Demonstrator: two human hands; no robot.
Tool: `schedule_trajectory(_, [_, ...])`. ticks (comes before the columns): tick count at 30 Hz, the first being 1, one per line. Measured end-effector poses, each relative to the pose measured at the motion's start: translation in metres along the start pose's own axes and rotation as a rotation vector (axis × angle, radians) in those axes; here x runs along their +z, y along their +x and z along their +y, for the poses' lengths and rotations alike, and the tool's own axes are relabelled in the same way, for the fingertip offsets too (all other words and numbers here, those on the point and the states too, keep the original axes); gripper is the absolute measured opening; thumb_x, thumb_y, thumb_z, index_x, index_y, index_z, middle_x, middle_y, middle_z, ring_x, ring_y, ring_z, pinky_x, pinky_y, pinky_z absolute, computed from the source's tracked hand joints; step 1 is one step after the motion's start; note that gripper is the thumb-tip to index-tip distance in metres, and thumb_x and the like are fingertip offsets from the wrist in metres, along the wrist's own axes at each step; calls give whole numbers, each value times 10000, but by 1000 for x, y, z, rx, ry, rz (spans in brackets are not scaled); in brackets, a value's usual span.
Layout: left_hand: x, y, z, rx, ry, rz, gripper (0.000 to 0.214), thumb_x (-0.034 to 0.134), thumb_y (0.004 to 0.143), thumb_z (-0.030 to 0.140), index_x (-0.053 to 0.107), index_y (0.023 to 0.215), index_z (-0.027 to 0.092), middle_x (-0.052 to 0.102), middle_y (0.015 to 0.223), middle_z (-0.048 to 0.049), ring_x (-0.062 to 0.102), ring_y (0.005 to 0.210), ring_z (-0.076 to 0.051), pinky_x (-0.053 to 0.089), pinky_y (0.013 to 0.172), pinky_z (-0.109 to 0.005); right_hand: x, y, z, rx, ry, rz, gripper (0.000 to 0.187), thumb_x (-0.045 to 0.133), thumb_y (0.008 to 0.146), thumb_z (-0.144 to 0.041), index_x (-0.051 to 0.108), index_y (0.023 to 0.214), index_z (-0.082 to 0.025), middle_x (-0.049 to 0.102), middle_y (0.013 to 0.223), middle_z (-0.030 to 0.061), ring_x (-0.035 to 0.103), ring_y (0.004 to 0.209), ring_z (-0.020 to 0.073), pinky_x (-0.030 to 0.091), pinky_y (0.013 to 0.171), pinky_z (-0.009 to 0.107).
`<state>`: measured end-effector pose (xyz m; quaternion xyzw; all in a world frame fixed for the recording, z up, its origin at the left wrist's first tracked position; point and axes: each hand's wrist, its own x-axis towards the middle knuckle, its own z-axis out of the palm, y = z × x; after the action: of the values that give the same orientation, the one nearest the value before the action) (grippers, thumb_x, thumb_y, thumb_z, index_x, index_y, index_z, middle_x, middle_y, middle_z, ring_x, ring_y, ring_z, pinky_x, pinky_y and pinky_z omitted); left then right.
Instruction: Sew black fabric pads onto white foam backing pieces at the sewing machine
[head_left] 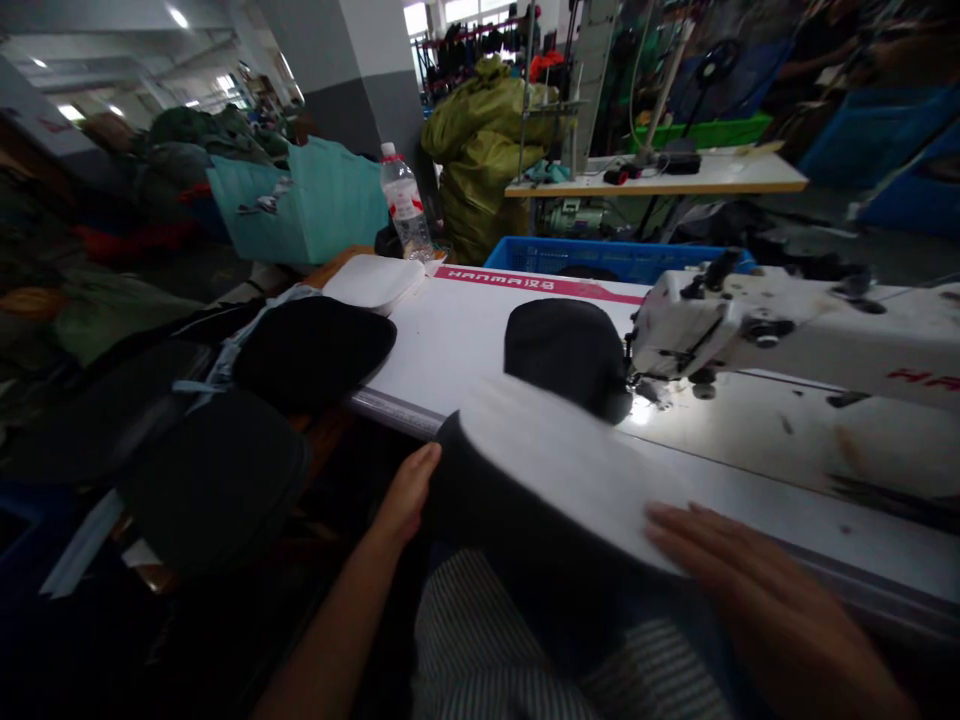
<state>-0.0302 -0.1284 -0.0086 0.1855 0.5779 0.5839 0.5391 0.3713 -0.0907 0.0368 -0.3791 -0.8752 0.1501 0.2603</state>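
Where our right hand (pixel 765 580) met the near end of the curved, white-topped, black-sided fabric piece (pixel 555 470), blur kept us from telling whether that grip clasped or merely touched; our left hand (pixel 405 497) had its grip pinched on the dark other end. The piece hung above our striped lap (pixel 480 640), by the front edge of the white table (pixel 450 335). We judged it light, bendable, hardly fragile, best taken by both ends. Beyond lay a rounded black panel (pixel 559 345), beside the white sewing machine (pixel 697 330).

Right hand (pixel 765 585) blurred, left hand (pixel 409 498) perhaps part-hidden, sewing machine (pixel 821 340) cropped
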Motion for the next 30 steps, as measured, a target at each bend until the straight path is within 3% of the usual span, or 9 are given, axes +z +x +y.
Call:
schedule_trajectory(2, [2,10,-4,7,-23,23,601,884,693,601,776,1047,128,800,1075,-143,744,1071,-337,569,985,-457,32,12,-7,-295,-133,-79,603,446,939,-94,590,1441,-396,712,1342,0,680,1218,257,576,1007,493])
schedule_trajectory(4, [2,15,-3,-3,-41,39,627,849,723,643,770,1066,124,792,1105,-155,739,1081,-338,565,989,-458,58,18,-9,-408,-244,-88,584,401,915,-8,648,1357,-299,731,1309,20,693,1189,235,576,991,490])
schedule_trajectory(9, [2,14,4,17,62,-68,651,782,817,636,714,1226,133,759,1202,-165,720,1104,-327,568,954,-426,86,19,-7,-384,-278,-82,548,395,902,36,681,1266,-256,736,1293,43,668,1220,227,524,1054,528])
schedule_trajectory(13, [6,13,6,98,319,-19,624,843,784,542,702,1230,129,758,1192,-143,704,1111,-334,560,936,-399,86,27,-9,-348,-179,-85,520,436,900,32,678,1255,-262,737,1293,26,648,1256,220,483,1117,548])
schedule_trajectory(16, [4,15,4,78,285,-13,645,800,816,578,681,1270,136,757,1193,-137,707,1105,-331,564,927,-399,79,27,-7,-296,-97,-117,439,516,951,-89,648,1323,-281,699,1361,34,622,1299,231,457,1154,563])
schedule_trajectory(19, [-5,14,1,41,202,-48,705,812,801,593,652,1325,150,758,1193,-134,726,1049,-316,579,897,-391,67,19,-1,-69,-32,-27,455,595,975,-321,577,1428,-289,550,1536,90,521,1414,299,472,1142,576])
schedule_trajectory(23, [-17,10,1,4,184,-92,699,833,775,597,679,1307,170,768,1163,-131,735,1020,-315,592,865,-382,52,5,8,459,112,132,670,614,953,-490,429,1554,-259,463,1596,151,500,1425,360,483,1120,591])
schedule_trajectory(27, [-7,11,7,-19,255,-140,685,839,756,612,712,1256,161,778,1112,-132,739,966,-315,598,821,-375,37,-9,11,824,645,-155,712,605,918,-617,516,1497,-213,642,1412,177,680,1205,351,607,957,506])
schedule_trajectory(30, [28,18,17,18,425,-291,615,764,832,615,727,1239,156,775,1110,-131,730,976,-319,595,823,-384,24,-31,13,1018,813,-282,602,681,838,-654,711,1234,-201,759,1171,149,741,1039,352,647,855,476])
